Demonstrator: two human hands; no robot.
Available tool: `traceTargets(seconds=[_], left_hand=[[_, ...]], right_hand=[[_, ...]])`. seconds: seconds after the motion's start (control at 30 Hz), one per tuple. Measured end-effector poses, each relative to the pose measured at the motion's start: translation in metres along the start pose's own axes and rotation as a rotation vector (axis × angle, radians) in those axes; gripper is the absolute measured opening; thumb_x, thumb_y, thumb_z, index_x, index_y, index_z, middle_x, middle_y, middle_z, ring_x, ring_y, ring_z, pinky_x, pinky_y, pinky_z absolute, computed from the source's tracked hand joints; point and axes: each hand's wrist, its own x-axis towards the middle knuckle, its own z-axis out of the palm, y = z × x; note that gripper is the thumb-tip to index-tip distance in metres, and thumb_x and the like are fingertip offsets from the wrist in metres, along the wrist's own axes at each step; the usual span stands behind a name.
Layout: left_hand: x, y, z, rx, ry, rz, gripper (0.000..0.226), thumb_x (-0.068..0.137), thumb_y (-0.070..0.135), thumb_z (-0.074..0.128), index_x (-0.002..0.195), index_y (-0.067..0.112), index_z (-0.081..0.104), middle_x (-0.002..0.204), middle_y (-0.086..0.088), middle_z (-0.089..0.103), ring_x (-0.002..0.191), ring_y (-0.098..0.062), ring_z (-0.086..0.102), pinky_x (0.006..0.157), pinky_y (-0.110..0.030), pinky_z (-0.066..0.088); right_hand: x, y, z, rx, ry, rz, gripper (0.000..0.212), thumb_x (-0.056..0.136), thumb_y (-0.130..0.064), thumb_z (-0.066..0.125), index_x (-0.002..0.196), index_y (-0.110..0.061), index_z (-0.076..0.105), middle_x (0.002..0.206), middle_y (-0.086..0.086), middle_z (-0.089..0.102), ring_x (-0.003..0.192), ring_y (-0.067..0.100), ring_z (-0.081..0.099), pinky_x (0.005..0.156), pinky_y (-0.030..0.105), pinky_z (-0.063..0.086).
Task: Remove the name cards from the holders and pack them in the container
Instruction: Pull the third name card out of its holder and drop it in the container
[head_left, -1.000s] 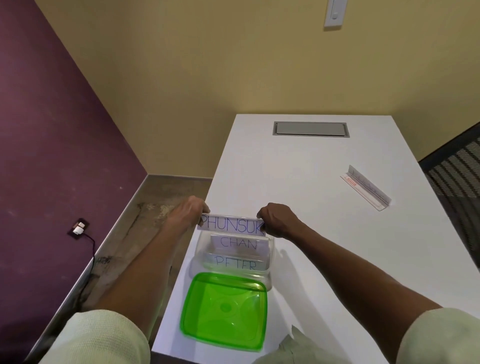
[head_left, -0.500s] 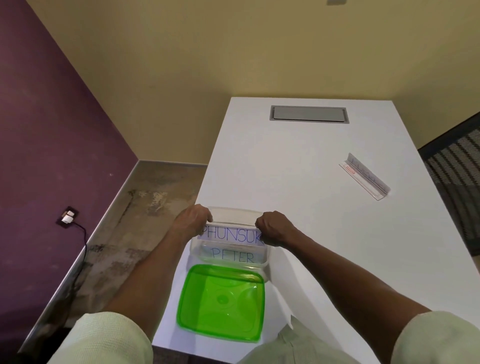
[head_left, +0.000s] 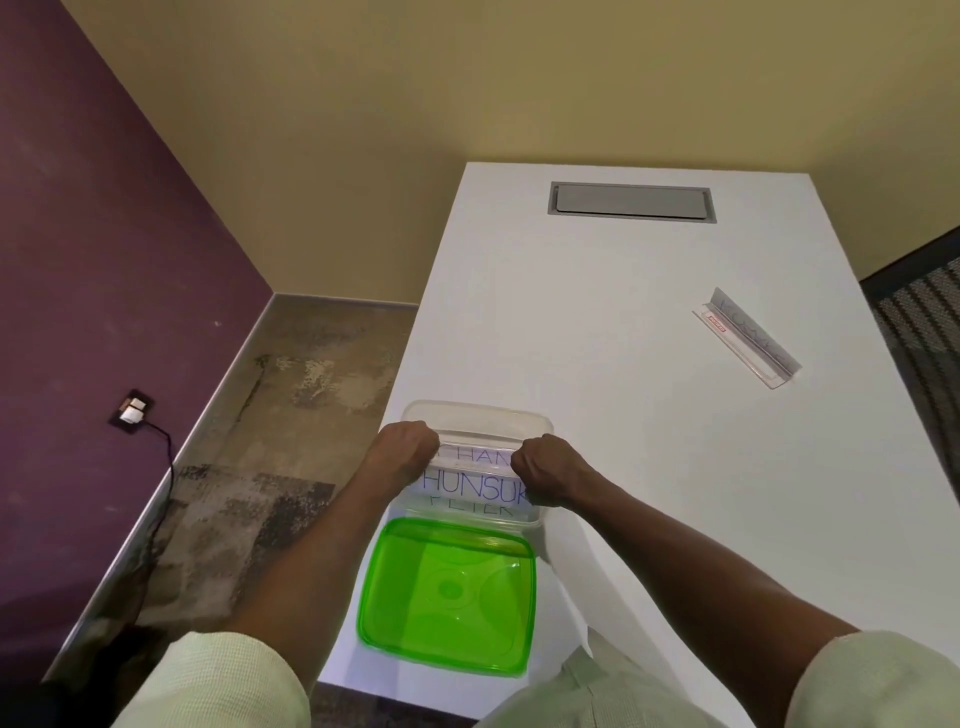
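A clear, square plastic container is seen at the near left edge of the white rectangular table. Both hands are lowered into its open top. The left hand is curled at the left end and the right hand at the right end of a white paper name card with blue lettering, of which "HUNSUK" is readable — the card is pinched between the two hands and held across the inside of the container. The fingertips are hidden behind the knuckles, so the exact pinch cannot be told.

Two more white cards are visible inside the container: one behind the held card, lettered "HAN" where it shows, and one in front of it, faintly lettered "PETER" through the near wall.

A translucent green square lid lies flat on the table, just in front of the container and touching or nearly touching its near wall.

Well apart, toward the far right of the table, a clear L-shaped acrylic card holder is lying — a card with faint lettering appears to be in it, unreadable from here. A grey rectangular cable hatch is set into the far end of the table.
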Motion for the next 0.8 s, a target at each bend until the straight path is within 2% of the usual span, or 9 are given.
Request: traceTargets(seconds=[0.17,0.47,0.8], left_hand=[[0.0,0.006,0.01,0.054,-0.002,0.034,0.027,0.082,-0.008,0.052,0.098,0.007,0.068,0.105,-0.015,0.068,0.098,-0.035,0.067,0.078,-0.041,0.052],[0.0,0.016,0.019,0.136,-0.019,0.065,0.03,0.088,-0.007,0.047,0.112,0.004,0.063,0.115,-0.016,0.065,0.109,-0.037,0.063,0.088,-0.043,0.051],[-0.001,0.02,0.022,0.11,-0.029,0.047,0.028,0.089,-0.007,0.048,0.111,0.001,0.064,0.114,-0.018,0.065,0.108,-0.037,0.064,0.087,-0.043,0.052]], right_hand=[[0.003,-0.003,0.003,-0.006,-0.022,-0.035,0.017,0.082,-0.004,0.054,0.097,-0.003,0.062,0.101,0.019,0.065,0.093,0.036,0.064,0.079,0.035,0.047],[0.005,-0.01,0.011,-0.04,-0.009,-0.085,0.019,0.09,-0.001,0.044,0.096,-0.003,0.062,0.098,0.018,0.066,0.089,0.032,0.065,0.072,0.034,0.046],[0.009,-0.013,0.019,0.092,0.054,-0.047,0.031,0.098,-0.01,0.034,0.092,-0.001,0.063,0.099,0.02,0.066,0.089,0.033,0.064,0.072,0.035,0.043]])
